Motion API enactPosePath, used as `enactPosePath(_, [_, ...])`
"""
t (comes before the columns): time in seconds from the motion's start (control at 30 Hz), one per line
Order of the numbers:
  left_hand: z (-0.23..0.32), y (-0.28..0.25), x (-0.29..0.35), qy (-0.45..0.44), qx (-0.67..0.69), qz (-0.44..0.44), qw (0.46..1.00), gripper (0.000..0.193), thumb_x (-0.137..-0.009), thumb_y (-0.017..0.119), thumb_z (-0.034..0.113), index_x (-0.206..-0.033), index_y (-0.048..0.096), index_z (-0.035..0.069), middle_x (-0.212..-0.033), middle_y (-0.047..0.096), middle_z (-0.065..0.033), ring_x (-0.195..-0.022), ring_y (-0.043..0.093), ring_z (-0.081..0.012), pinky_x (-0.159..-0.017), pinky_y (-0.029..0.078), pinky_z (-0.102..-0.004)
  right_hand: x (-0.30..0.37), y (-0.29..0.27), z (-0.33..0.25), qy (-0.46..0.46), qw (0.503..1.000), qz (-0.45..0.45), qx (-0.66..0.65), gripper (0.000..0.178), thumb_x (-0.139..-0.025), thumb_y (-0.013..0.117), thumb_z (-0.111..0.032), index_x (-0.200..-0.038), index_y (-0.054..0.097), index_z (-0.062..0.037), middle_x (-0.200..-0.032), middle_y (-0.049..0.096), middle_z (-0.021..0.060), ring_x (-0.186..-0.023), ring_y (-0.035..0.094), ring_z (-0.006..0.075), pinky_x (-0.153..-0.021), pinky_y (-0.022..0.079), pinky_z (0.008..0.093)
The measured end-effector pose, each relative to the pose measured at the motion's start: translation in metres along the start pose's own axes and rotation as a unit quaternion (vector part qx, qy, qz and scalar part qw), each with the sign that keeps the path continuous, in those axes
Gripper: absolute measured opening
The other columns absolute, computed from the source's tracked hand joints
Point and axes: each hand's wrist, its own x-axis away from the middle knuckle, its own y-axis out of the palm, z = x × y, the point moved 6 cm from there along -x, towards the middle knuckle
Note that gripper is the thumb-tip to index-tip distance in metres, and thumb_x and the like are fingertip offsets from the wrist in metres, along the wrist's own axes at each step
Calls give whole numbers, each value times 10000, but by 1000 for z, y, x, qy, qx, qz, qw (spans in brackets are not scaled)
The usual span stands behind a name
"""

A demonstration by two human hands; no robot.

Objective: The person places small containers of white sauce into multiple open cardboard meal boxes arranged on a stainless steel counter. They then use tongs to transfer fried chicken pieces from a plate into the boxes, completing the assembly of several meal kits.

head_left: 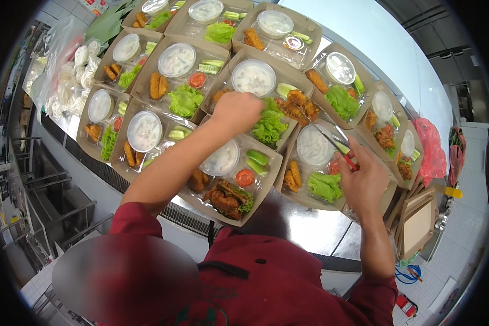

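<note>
My right hand is closed round a pair of metal tongs with red on the grip. Between the tong tips is a piece of fried chicken, just above the right side of a middle cardboard meal box. My left hand reaches over that same box, its fingers curled against the edge of a green lettuce leaf. A lidded round tub of pale food and cucumber slices sit in the box. In the nearest box, fried chicken lies beside lettuce and a tomato slice.
Several similar open boxes crowd the counter, holding tubs, fried pieces, cucumber and lettuce. Clear bags of white bundles stand at the left. A red plastic bag and stacked flat cardboard are at the right.
</note>
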Motion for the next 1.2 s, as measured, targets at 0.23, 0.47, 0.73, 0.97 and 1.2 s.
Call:
enactPosePath(0.23, [-2, 6, 3, 19, 49, -59, 997, 147, -893, 724, 207, -971, 781, 97, -998, 746, -104, -983, 723, -314, -838, 585, -471, -6, 1, 3, -26, 1000, 14, 2, 421, -891, 781, -339, -1287, 725, -206, -856, 688, 13, -703, 691, 246, -603, 516, 382])
enactPosePath(0.47, [-22, 2, -3, -16, 156, -171, 973, 302, -917, 627, 71, -1202, 706, 9, -1069, 746, -194, -1035, 745, -289, -874, 577, -454, -5, 27, -31, -152, 986, 3, 66, 457, -849, 800, -263, -1294, 705, -216, -915, 681, 8, -755, 690, 238, -643, 524, 385])
enactPosePath(0.73, [-28, -27, 12, 31, 224, -18, 974, 274, -867, 741, 84, -1129, 758, 7, -1043, 763, -200, -940, 759, -306, -829, 577, -427, -4, 70, -49, -205, 968, 53, 135, 420, -836, 754, -235, -1253, 711, -212, -869, 628, -13, -722, 676, 197, -599, 511, 372])
enactPosePath(0.97, [-22, -15, 13, 17, 191, -20, 981, 233, -797, 839, 135, -994, 798, 20, -949, 768, -174, -906, 749, -324, -828, 580, -412, -16, 11, -45, -113, 983, -135, 42, 447, -852, 784, -344, -1263, 723, -180, -931, 710, 59, -810, 715, 307, -684, 545, 435])
enactPosePath(1.2, [-14, -1, 9, 4, 133, -91, 987, 239, -758, 870, 175, -962, 814, 66, -975, 779, -135, -953, 738, -317, -878, 584, -421, -27, 29, -46, -98, 980, -165, 60, 348, -896, 747, -364, -1199, 758, -192, -911, 737, 86, -852, 727, 321, -712, 557, 468])
